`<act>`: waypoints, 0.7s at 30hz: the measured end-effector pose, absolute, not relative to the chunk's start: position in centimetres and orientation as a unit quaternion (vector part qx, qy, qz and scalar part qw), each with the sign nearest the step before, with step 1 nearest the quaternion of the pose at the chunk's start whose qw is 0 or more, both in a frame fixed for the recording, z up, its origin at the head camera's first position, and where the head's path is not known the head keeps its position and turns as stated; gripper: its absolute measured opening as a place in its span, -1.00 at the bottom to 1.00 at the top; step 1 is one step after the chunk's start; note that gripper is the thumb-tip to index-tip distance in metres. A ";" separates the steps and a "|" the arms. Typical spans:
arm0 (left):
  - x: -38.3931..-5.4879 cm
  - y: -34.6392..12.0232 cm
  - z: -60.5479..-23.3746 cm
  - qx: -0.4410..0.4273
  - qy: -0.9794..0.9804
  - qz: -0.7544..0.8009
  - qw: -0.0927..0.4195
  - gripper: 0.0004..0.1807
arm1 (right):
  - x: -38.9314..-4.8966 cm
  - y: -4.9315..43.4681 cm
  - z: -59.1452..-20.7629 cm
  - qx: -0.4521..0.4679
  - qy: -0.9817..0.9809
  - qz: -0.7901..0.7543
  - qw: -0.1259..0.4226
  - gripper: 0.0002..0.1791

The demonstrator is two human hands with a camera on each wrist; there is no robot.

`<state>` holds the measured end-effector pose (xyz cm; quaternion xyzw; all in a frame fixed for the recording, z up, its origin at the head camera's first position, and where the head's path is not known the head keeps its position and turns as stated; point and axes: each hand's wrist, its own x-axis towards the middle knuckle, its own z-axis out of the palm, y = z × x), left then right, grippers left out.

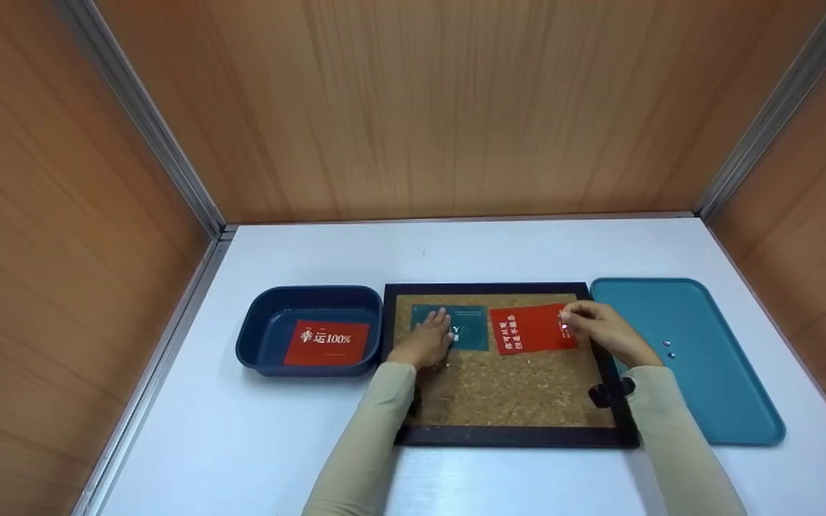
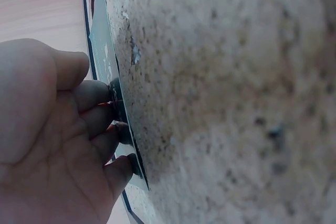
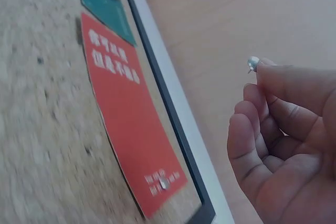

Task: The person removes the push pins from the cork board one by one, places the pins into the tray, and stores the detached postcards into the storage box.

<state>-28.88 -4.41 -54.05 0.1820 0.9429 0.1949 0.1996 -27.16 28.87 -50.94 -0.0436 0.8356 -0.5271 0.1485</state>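
Green card (image 1: 475, 337), red card (image 1: 538, 330) on corkboard (image 1: 513, 398)

Your left hand (image 1: 424, 344), fingers open, rests on the green card, likely steadying it. 1 tack (image 3: 164, 183) pins the red card's right end. Your right hand (image 1: 608, 331) pinches a thumbtack (image 3: 253, 64) point-out, presumably for piercing.

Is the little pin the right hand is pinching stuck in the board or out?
Out: the right hand holds the thumbtack clear of the corkboard, its bare point showing.
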 end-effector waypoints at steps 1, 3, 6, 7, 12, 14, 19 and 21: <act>-28.9 -4.4 -54.0 0.182 0.943 0.194 0.200 -0.43 | -27.0 29.2 -50.9 -0.042 0.835 -0.528 0.147 -0.47; -28.9 -4.4 -54.0 0.181 0.943 0.194 0.200 -0.43 | -26.7 29.9 -50.8 -0.043 0.833 -0.532 0.144 -0.45; -28.9 -4.4 -54.0 0.177 0.943 0.195 0.202 -0.43 | -26.3 30.9 -50.9 -0.046 0.829 -0.539 0.140 -0.46; -29.0 -4.4 -54.0 0.176 0.943 0.195 0.202 -0.43 | -26.1 31.2 -50.9 -0.047 0.829 -0.540 0.139 -0.46; -28.9 -4.4 -54.0 0.176 0.944 0.194 0.201 -0.43 | -25.5 32.7 -51.1 -0.040 0.833 -0.536 0.130 -0.46; -28.8 -4.4 -54.0 0.178 0.943 0.194 0.201 -0.43 | -25.2 33.4 -51.2 -0.037 0.838 -0.529 0.128 -0.45; -28.8 -4.5 -53.9 0.178 0.941 0.201 0.204 -0.43 | -24.7 34.8 -51.2 -0.032 0.845 -0.519 0.120 -0.44; -28.9 -4.5 -53.9 0.177 0.941 0.203 0.206 -0.43 | -24.6 35.3 -51.2 -0.027 0.847 -0.517 0.120 -0.44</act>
